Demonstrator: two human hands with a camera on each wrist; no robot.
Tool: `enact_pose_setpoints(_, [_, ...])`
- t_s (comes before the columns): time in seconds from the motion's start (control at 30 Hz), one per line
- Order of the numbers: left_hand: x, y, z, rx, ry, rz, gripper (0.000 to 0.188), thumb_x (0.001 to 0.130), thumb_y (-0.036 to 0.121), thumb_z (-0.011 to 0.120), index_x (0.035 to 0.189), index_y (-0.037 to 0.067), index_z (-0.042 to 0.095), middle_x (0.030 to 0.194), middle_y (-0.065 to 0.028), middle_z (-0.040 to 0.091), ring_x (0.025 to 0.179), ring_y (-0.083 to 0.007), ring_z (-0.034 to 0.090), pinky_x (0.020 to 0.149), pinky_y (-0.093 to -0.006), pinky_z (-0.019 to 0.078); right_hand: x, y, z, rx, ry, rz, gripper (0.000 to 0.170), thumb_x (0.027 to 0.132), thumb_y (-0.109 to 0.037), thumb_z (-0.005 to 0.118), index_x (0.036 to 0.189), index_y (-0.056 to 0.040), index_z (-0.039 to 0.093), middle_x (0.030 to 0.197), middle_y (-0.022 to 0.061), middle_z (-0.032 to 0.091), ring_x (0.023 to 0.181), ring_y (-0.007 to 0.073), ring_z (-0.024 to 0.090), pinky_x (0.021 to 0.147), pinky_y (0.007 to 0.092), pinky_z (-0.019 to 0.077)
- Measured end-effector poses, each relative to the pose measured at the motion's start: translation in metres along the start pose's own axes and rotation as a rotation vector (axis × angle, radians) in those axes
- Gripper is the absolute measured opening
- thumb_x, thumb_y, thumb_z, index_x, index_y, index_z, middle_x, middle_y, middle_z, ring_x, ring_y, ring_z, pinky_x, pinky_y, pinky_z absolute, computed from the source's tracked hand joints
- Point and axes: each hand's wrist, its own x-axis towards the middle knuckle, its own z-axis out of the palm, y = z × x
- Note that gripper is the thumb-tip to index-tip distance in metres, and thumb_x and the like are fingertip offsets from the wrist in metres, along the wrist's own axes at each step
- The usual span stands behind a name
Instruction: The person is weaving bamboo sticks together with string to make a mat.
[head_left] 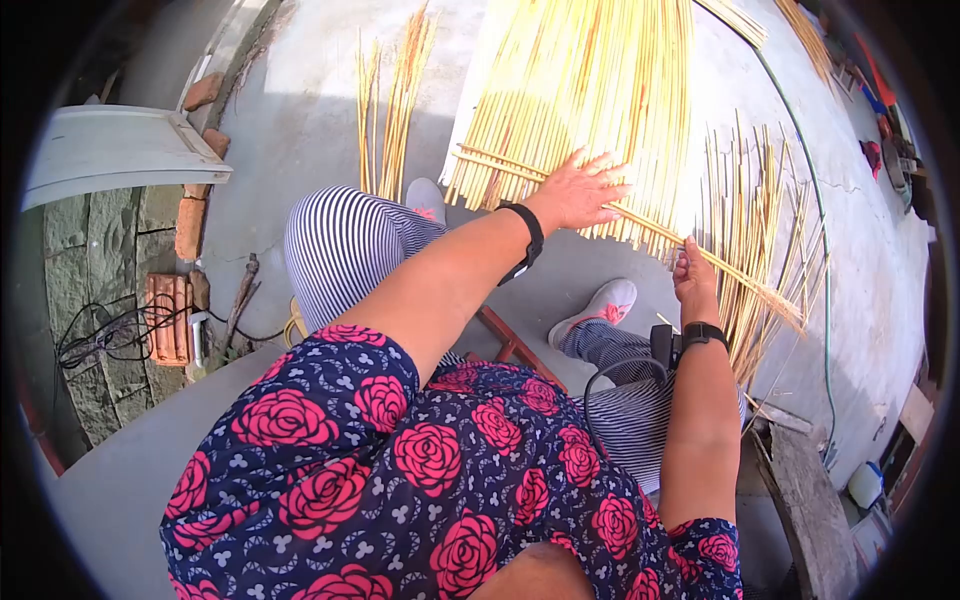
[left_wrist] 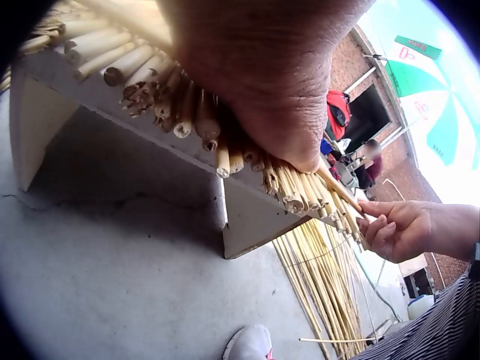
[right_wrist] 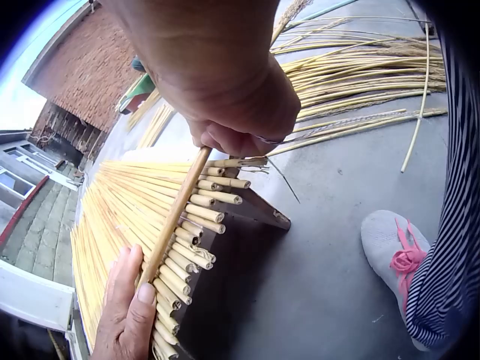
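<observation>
Under everything you have the concrete floor [head_left: 300, 150], sunlit at the far end and shaded near your feet. In front of you lies the row of stalks [head_left: 590, 90], set side by side, their cut ends pointing your way in an uneven line. It rests on a low stand [left_wrist: 251, 221], and the ends jut out past the near edge. On the floor to your right spreads a loose pile [right_wrist: 360, 79] of more stalks; to your left, a smaller bunch [head_left: 403, 90] lies beyond your left shoe [head_left: 425, 195].

The cross stalk [right_wrist: 178, 206] lies slantwise over the row, close to the cut ends, and runs on past your right hand [head_left: 693, 275] to a feathery tip seen against the pile. On the other side of your left hand [head_left: 580, 190], stalk also lies crosswise; the views do not show whether it is the same piece.

Your left hand rests on the row, over the cross stalk, with its fingers straight and spread. Your right hand pinches the cross stalk between thumb and finger, just beside the row's right edge.
</observation>
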Motion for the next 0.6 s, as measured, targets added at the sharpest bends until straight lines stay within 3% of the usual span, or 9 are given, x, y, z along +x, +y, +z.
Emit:
enact_pose_setpoints(0.07, [0.001, -0.002, 0.001, -0.004, 0.015, -0.003, 0.055, 0.090, 0.054, 0.040, 0.138, 0.027, 0.039, 0.151, -0.0006, 0.024, 0.140, -0.0243, 0.017, 0.112, -0.0515, 0.0098, 0.017, 0.003, 0.004, 0.064, -0.058, 0.001, 0.020, 0.084, -0.023, 0.070, 0.079, -0.0091, 0.056, 0.060, -0.0034, 0.048, 0.045, 0.0035, 0.039, 0.036, 0.0142, 0.0311])
enact_pose_setpoints(0.13, [-0.003, -0.004, 0.006, 0.001, 0.035, -0.011, 0.055, 0.090, 0.055, 0.040, 0.137, 0.027, 0.040, 0.151, -0.0006, 0.023, 0.140, -0.0241, 0.017, 0.112, -0.0512, 0.0092, 0.042, 0.010, -0.008, 0.101, -0.112, 0.020, 0.018, 0.083, -0.019, 0.070, 0.078, -0.0090, 0.056, 0.062, -0.0022, 0.051, 0.047, 0.0041, 0.041, 0.037, 0.0154, 0.0317])
enact_pose_setpoints(0.23, [0.001, -0.001, 0.003, -0.031, 0.044, -0.011, 0.055, 0.090, 0.055, 0.039, 0.137, 0.027, 0.041, 0.151, -0.0005, 0.023, 0.140, -0.0238, 0.016, 0.112, -0.0511, 0.0085, 0.009, -0.002, 0.005, 0.106, -0.106, -0.020, 0.018, 0.086, -0.018, 0.067, 0.078, -0.0077, 0.054, 0.061, -0.0020, 0.048, 0.046, 0.0042, 0.040, 0.037, 0.0144, 0.0314])
enact_pose_setpoints(0.43, [0.001, 0.000, 0.002, -0.055, 0.016, -0.020, 0.052, 0.091, 0.053, 0.038, 0.136, 0.026, 0.042, 0.151, -0.0006, 0.024, 0.141, -0.0226, 0.015, 0.112, -0.0521, 0.0086, 0.002, -0.006, 0.006, 0.096, -0.153, -0.044, 0.018, 0.086, -0.016, 0.067, 0.077, -0.0059, 0.055, 0.061, -0.0010, 0.049, 0.045, 0.0048, 0.038, 0.039, 0.0160, 0.0335])
enact_pose_setpoints(0.6, [-0.001, 0.000, 0.006, -0.089, 0.046, -0.028, 0.045, 0.092, 0.048, 0.042, 0.131, 0.025, 0.047, 0.148, -0.0006, 0.029, 0.140, -0.0224, 0.018, 0.112, -0.0481, 0.0119, 0.008, -0.003, 0.003, 0.088, -0.162, -0.045, 0.019, 0.086, -0.019, 0.067, 0.080, -0.0065, 0.054, 0.064, -0.0014, 0.049, 0.047, 0.0043, 0.040, 0.039, 0.0142, 0.0333])
